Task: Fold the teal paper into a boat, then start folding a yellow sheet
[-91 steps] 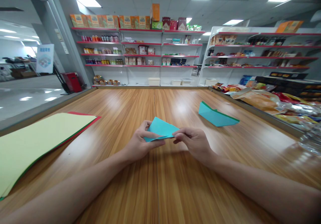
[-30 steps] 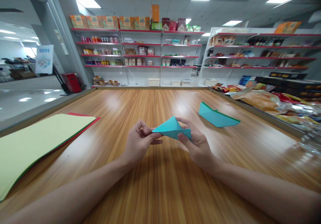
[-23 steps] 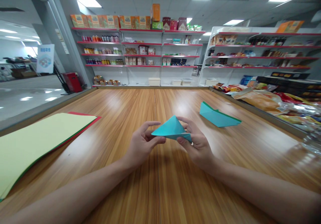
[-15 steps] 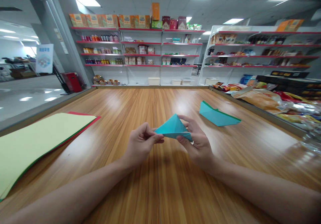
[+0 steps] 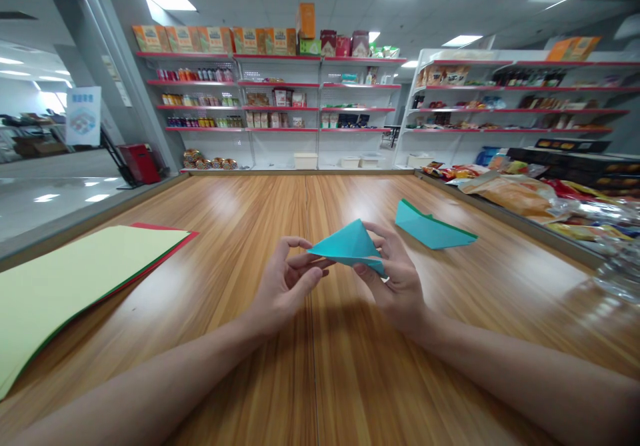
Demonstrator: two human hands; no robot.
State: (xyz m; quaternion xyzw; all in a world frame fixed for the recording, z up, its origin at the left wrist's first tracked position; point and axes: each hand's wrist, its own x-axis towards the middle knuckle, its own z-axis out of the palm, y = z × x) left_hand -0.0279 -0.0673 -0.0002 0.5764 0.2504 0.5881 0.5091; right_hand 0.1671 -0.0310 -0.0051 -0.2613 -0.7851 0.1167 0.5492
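Note:
A folded blue paper point(image 5: 347, 242), shaped like a small boat with a peaked middle, is held above the wooden table. My right hand point(image 5: 397, 279) grips its right end, thumb in front and fingers behind. At the left tip of the paper, my left hand point(image 5: 287, 283) has its thumb and fingers apart, with the fingers under and beside the tip; whether they touch it I cannot tell. Beyond my right hand lies a second folded paper boat point(image 5: 433, 230), blue with a green edge.
On the left of the wooden table point(image 5: 240, 393) lies a stack of coloured paper point(image 5: 95, 266), pale yellow on top with green and red edges below. Packaged snacks point(image 5: 520, 196) and a clear plastic item point(image 5: 620, 269) are at the right edge. Stocked shelves point(image 5: 280, 109) stand behind.
My left thumb and fingers have come apart from their pinch on the left end of the blue paper. My right hand still holds the paper, its left tip now slightly higher.

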